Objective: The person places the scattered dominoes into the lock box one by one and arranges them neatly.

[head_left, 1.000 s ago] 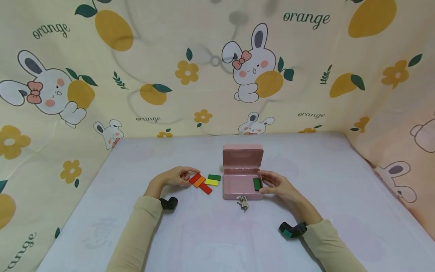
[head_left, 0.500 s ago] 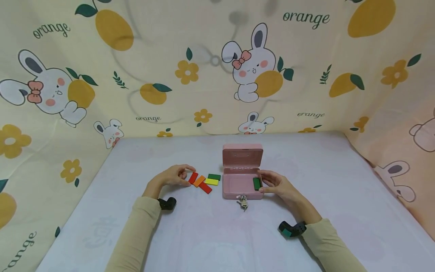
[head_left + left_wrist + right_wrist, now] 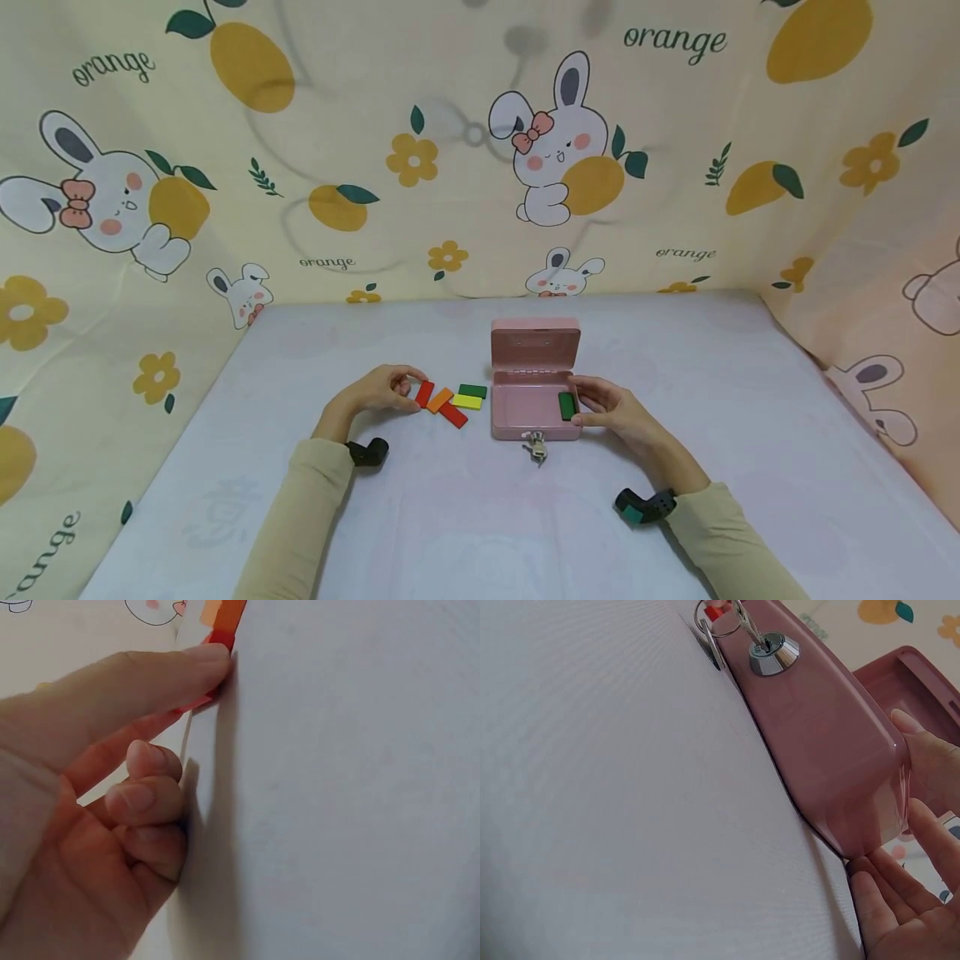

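My left hand (image 3: pixel 378 390) pinches a red flat block (image 3: pixel 424 394) between thumb and forefinger, the other fingers curled in. In the left wrist view the thumb covers most of that red block (image 3: pixel 220 637). Just right of it lie an orange block (image 3: pixel 439 400), a second red block (image 3: pixel 453 415), a yellow block (image 3: pixel 467 402) and a green block (image 3: pixel 472 391). A pink metal cash box (image 3: pixel 525 408) stands with its lid raised. My right hand (image 3: pixel 617 410) grips its right wall, thumb at the top edge and fingers against the side. Inside, by that wall, is a green block (image 3: pixel 567 406).
A key sits in the lock (image 3: pixel 774 654) on the box's front, with a key ring (image 3: pixel 536 450) hanging down. A pale cloth (image 3: pixel 480 517) covers the table. Behind and at both sides hangs a printed rabbit-and-orange curtain (image 3: pixel 465 217).
My left hand has drawn the pinched red block slightly left, away from the orange one, and turned it more upright in view. The right hand and box stay put.
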Demonstrator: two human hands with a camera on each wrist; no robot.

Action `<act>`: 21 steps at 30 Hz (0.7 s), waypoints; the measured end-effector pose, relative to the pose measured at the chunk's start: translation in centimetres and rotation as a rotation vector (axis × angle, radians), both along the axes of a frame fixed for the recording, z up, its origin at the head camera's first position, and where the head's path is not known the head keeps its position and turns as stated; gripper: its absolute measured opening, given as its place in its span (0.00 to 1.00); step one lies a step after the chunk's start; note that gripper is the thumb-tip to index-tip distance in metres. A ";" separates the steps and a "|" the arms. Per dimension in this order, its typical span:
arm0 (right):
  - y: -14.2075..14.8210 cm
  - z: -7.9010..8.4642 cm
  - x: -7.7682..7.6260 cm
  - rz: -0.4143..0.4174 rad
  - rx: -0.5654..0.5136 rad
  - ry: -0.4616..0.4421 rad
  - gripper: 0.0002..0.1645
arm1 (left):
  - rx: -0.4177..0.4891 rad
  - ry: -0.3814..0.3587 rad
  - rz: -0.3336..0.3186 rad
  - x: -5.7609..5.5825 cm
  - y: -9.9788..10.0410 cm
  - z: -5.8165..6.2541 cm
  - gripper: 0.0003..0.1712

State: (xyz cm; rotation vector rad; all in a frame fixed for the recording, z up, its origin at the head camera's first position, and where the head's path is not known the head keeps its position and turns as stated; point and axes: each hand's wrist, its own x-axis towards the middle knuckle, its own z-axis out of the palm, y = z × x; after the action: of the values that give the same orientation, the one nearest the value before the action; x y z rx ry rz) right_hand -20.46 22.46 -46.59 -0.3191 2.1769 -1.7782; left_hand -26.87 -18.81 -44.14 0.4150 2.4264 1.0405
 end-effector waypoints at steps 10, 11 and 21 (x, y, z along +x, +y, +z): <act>0.0 0.2 0.2 -0.005 0.011 -0.001 0.45 | 0.012 0.039 0.004 0.3 -0.4 0.0 0.27; 0.0 0.2 0.2 -0.004 0.011 0.000 0.45 | 0.010 0.045 0.004 0.4 -0.4 -0.1 0.27; 0.0 0.1 0.0 0.017 0.001 0.017 0.44 | 0.044 0.099 0.035 1.0 -0.2 0.2 0.28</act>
State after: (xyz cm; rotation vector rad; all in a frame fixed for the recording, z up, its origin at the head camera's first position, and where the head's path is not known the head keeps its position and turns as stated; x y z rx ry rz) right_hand -20.48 22.43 -46.49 -0.3526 2.1799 -1.7714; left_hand -25.92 -18.96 -43.99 0.4504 2.5106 1.1139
